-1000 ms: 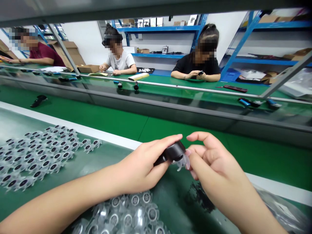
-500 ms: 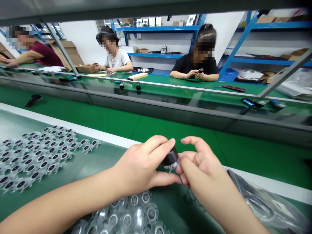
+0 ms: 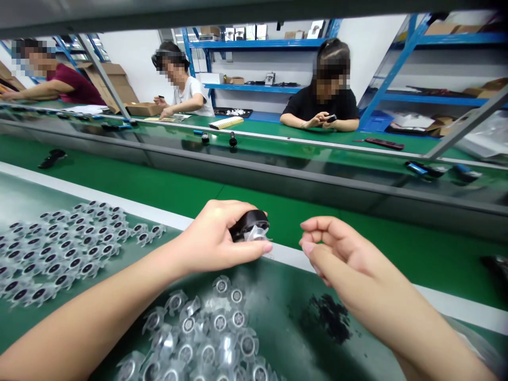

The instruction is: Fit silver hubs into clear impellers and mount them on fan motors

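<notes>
My left hand [image 3: 216, 235] is closed around a rounded black housing [image 3: 257, 218]. A clear plastic fan wheel [image 3: 257, 233] shows at the housing's underside, above my thumb. To the right and apart from it is my right hand [image 3: 337, 251], its fingers curled and its thumb against them; whether something small is between them, I cannot make out. Below the hands lies a loose heap of clear fan wheels [image 3: 219, 320]. A patch of tiny black pieces [image 3: 329, 317] lies on the table under my right hand.
More fan wheels with dark centres [image 3: 50, 258] cover the table at left. A plastic bag [image 3: 472, 338] lies at the lower right. Beyond the white edge strip runs a green belt [image 3: 278, 211] carrying a black part [image 3: 53, 159]. Three co-workers sit across the line.
My hands have come apart. The left has moved left and up with the housing, tilting it so the fan wheel shows; the right has let go of the fan wheel and drawn right.
</notes>
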Motion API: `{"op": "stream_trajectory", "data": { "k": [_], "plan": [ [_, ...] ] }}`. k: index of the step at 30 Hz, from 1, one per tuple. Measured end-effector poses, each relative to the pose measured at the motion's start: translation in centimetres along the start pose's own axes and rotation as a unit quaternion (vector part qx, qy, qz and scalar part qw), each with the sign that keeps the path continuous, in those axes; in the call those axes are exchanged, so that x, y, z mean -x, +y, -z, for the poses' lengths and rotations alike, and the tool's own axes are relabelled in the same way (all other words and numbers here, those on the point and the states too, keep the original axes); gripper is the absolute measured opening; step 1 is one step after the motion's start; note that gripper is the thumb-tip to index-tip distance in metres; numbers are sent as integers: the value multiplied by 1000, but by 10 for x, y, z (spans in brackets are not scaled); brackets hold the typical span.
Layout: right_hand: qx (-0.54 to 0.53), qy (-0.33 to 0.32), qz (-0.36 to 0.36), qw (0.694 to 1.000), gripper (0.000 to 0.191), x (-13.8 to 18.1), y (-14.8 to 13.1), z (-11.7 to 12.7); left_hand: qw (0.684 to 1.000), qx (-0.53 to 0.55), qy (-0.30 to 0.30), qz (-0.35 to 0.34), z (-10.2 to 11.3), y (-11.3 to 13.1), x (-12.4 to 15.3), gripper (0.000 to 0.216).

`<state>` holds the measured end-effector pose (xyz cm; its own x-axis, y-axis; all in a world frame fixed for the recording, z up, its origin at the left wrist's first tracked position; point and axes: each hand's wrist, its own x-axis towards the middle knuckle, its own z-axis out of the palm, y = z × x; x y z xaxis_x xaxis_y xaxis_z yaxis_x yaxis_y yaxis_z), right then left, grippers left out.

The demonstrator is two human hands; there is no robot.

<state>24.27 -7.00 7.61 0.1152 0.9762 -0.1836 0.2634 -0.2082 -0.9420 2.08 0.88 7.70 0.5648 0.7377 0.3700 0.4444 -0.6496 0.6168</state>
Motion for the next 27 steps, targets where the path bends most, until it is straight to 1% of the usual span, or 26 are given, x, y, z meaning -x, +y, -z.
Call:
{"op": "stream_trajectory", "data": {
  "k": [3,6,9,11,13,15,17,19,21,23,25,27],
  "plan": [
    [24,-10,-14,1000,40,0,-1,-1,995,60,-25,72,-3,-15,-3,37],
    [49,-19,-24,998,39,-1,-1,0,982,126,-40,135,-7,-36,-7,44],
    [65,-30,-24,997,36,-2,-1,1,975,143,-43,162,-9,-53,-11,45],
    [74,-40,-23,996,35,-3,0,1,976,132,-41,166,-10,-60,-13,46],
    [86,-51,-20,995,34,-4,1,1,980,103,-44,162,-10,-65,-14,48],
    [108,-62,-13,992,33,-4,4,2,986,52,-37,156,-11,-72,-14,53],
    [152,-84,2,985,29,-4,8,5,988,-27,-9,155,-13,-83,-16,58],
    [219,-116,26,968,25,-3,14,8,981,-112,13,160,-16,-101,-18,65],
    [298,-144,50,942,20,-1,21,11,970,-177,-6,165,-19,-120,-21,73],
    [367,-164,75,913,18,2,32,14,962,-213,-51,166,-21,-134,-24,74],
    [413,-181,89,888,21,7,44,16,954,-238,-77,167,-19,-138,-25,76],
    [441,-199,86,871,25,12,57,18,948,-256,-86,165,-10,-128,-24,77]
  ]
}}
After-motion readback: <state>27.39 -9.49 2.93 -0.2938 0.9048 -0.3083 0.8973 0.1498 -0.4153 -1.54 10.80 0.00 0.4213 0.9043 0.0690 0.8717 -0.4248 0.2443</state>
